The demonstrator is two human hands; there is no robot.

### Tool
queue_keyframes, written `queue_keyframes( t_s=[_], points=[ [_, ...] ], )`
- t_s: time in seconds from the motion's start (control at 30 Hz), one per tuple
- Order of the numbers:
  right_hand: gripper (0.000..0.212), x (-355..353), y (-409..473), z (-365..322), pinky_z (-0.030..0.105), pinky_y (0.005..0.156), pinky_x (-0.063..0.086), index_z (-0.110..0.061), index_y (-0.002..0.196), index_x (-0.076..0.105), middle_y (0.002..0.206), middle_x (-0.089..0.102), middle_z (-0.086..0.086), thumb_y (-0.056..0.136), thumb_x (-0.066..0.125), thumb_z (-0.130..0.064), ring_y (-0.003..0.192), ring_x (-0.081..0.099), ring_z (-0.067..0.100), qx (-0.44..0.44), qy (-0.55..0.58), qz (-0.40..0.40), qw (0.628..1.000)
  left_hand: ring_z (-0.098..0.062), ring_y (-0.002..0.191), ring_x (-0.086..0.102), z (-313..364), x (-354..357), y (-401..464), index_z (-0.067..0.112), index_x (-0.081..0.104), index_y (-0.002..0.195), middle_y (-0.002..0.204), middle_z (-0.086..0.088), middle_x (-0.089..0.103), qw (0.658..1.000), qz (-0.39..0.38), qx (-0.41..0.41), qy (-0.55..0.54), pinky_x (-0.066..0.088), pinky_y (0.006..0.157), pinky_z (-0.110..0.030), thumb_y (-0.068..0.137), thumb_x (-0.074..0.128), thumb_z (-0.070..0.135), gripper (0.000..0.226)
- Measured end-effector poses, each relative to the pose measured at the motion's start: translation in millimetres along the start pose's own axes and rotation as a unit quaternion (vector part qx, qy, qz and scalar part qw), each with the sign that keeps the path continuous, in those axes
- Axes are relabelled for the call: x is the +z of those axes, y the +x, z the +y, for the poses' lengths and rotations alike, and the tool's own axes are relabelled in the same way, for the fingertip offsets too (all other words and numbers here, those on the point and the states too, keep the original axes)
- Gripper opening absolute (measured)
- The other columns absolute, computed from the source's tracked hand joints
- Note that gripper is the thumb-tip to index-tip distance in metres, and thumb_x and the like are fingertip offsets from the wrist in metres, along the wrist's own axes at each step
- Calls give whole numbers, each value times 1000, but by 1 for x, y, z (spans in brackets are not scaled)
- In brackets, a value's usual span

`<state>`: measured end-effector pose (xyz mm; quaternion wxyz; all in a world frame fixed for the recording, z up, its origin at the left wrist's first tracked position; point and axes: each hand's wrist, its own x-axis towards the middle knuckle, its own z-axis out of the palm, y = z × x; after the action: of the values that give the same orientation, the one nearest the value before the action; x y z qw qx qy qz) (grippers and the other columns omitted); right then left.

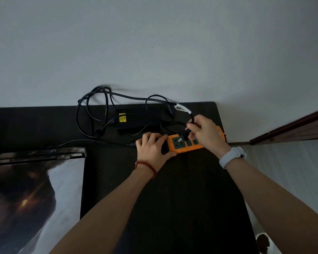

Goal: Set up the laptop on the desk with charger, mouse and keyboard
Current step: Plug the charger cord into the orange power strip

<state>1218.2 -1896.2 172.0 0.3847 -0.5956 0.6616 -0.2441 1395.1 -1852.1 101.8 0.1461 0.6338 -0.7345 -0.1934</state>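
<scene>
An orange power strip [188, 147] lies near the far right edge of the dark desk [191, 198]. My left hand [152, 149] presses down on the strip's left end. My right hand [205, 132] pinches the black charger plug [184, 135], which sits tilted over a socket of the strip. The black charger brick [136, 121] with a yellow label lies behind, and its cables [99, 110] loop toward the wall. The closed laptop [35, 198], with a picture on its lid, lies at the left. One thin cable [99, 142] runs from the laptop's back toward my left hand.
A pale wall [154, 43] rises right behind the desk. A dark wooden edge [292, 127] shows at the right, beyond the desk's right side. No mouse or keyboard is in view.
</scene>
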Motion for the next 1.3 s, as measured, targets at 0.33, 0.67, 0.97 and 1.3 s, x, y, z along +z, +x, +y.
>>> queue_keyframes(
  t_s=[0.33,0.67,0.97,1.3],
  points=[
    [17,7,-22,-8,20,77,50,-8,104,60,100,58,3,89,57,-15,87,60,11,-84,-82,-78,990,-29,131,31,1,-1,-4,22,53,126,136,-7,44,999,25,22,15,26,102,-46,72,65,54,64],
    [20,14,-26,-6,23,84,40,-14,105,60,103,47,-3,86,62,-18,94,53,12,-86,-148,-85,982,-28,113,56,3,-8,-39,16,65,106,115,-9,63,988,141,56,27,39,93,-49,77,67,26,31],
    [21,28,-28,-8,32,83,46,-3,108,61,105,52,9,89,57,-12,93,55,21,-85,-195,-16,977,-21,116,44,4,-74,-20,19,52,117,122,-3,55,944,291,138,75,30,93,-40,83,54,23,35],
    [17,33,-39,-4,22,82,40,-4,103,63,104,57,8,87,57,-9,94,55,17,-117,-212,29,970,-18,80,66,-10,-83,-3,21,72,91,78,4,69,948,257,164,96,37,96,-52,85,58,20,15]
  ],
)
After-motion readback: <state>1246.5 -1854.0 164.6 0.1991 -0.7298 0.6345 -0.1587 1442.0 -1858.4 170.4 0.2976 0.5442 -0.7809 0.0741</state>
